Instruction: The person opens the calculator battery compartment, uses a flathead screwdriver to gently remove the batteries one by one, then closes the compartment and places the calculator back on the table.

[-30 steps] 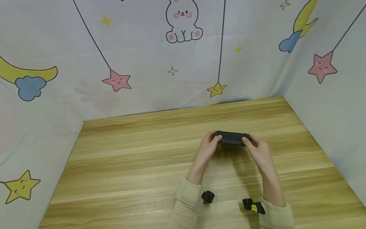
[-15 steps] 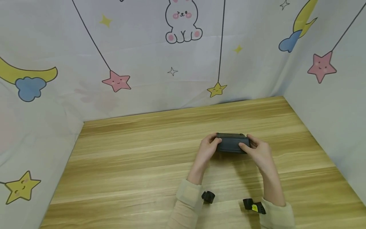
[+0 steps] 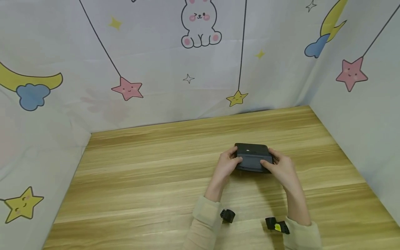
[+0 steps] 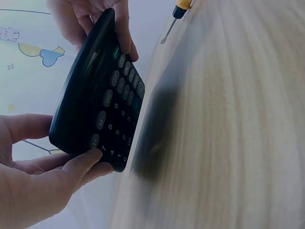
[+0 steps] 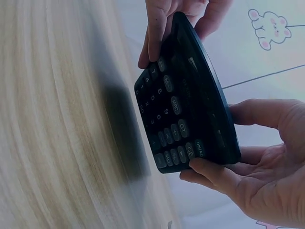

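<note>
A black desk calculator [image 3: 251, 161] is held above the wooden table by both hands, its back turned up toward the head view. My left hand [image 3: 227, 163] grips its left end, and my right hand [image 3: 282, 166] grips the right end. Seen from the wrists, the keyed face of the calculator [image 4: 114, 100] tilts down toward the tabletop, where a dark shadow falls. In the right wrist view, the right thumb and fingers pinch the edge of the calculator [image 5: 190, 105] near the ON/AC key. Its screen is too dark to read.
A screwdriver [image 4: 181, 10] with a yellow and black handle shows at the top of the left wrist view. The wooden table [image 3: 140, 180] meets a white cloth [image 3: 162, 62] printed with stars, moons and a rabbit at the back and sides. Black wrist cameras [image 3: 227, 215] sit by the cuffs.
The calculator has tilted between the hands, bringing more of its back into the head view. Its near edge has dropped lower. Both hands keep their grip and barely shift.
</note>
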`<state>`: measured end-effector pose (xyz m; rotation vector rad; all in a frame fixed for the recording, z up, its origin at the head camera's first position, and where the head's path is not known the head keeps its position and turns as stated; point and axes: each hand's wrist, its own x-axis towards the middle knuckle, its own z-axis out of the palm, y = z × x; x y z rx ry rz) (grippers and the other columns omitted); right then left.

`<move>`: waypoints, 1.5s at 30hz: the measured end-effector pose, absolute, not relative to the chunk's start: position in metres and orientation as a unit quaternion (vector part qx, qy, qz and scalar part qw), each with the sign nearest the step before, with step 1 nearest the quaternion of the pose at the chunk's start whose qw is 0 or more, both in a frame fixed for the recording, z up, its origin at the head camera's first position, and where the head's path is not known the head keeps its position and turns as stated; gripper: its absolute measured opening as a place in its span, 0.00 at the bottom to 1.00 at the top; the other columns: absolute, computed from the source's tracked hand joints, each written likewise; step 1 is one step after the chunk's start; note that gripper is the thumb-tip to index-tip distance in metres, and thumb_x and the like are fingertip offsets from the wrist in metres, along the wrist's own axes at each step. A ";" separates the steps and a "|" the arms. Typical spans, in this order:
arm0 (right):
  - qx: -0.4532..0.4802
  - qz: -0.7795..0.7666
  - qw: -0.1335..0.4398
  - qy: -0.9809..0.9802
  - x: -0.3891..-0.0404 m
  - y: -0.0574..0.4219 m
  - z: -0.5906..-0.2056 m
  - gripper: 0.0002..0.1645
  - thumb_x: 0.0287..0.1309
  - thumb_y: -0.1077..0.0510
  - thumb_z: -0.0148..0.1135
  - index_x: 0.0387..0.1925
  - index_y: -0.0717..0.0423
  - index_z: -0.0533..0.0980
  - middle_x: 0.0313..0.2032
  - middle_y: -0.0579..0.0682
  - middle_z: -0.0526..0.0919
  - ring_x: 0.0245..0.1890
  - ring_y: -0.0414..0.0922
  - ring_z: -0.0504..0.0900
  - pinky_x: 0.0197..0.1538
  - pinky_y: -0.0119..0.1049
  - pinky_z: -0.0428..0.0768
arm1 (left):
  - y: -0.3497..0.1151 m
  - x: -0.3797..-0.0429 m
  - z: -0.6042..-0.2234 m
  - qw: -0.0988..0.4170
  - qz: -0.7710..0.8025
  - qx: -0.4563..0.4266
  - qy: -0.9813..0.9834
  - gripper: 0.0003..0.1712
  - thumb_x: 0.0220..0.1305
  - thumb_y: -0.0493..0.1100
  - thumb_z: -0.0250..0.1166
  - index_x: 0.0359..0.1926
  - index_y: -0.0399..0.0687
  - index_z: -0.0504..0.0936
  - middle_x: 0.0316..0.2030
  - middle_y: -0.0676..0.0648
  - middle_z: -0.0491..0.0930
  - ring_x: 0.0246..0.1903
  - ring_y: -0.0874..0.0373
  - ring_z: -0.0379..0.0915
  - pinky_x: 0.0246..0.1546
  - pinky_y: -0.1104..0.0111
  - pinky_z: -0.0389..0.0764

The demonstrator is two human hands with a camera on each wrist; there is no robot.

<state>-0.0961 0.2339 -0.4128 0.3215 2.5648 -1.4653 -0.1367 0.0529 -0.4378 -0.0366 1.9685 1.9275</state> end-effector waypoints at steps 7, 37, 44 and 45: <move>0.101 -0.468 0.083 0.874 -0.097 0.233 -0.415 0.42 0.63 0.58 0.59 0.72 0.67 0.52 0.69 0.71 0.56 0.69 0.63 0.60 0.66 0.51 0.69 | 0.054 -0.137 -0.442 0.202 0.680 -0.015 0.704 0.33 0.63 0.32 0.57 0.70 0.37 0.62 0.73 0.41 0.55 0.71 0.46 0.54 0.68 0.58 0.65; 0.083 -0.406 0.098 0.905 -0.101 0.233 -0.426 0.39 0.62 0.57 0.59 0.70 0.67 0.58 0.68 0.74 0.57 0.69 0.68 0.57 0.67 0.60 0.64 | 0.058 -0.141 -0.446 0.216 0.670 -0.015 0.710 0.35 0.62 0.29 0.57 0.70 0.37 0.60 0.73 0.39 0.55 0.72 0.45 0.54 0.68 0.59 0.65; 0.082 -0.407 0.098 0.904 -0.101 0.232 -0.428 0.39 0.62 0.57 0.60 0.69 0.67 0.58 0.68 0.74 0.58 0.68 0.69 0.59 0.66 0.60 0.65 | 0.058 -0.143 -0.447 0.225 0.665 -0.016 0.712 0.35 0.63 0.29 0.56 0.71 0.37 0.58 0.74 0.41 0.52 0.73 0.46 0.50 0.70 0.59 0.61; 0.082 -0.407 0.097 0.904 -0.101 0.232 -0.429 0.39 0.61 0.57 0.60 0.69 0.67 0.58 0.68 0.74 0.58 0.68 0.69 0.59 0.66 0.60 0.65 | 0.059 -0.143 -0.447 0.224 0.664 -0.014 0.713 0.35 0.62 0.29 0.56 0.71 0.37 0.58 0.74 0.41 0.52 0.73 0.46 0.50 0.71 0.59 0.61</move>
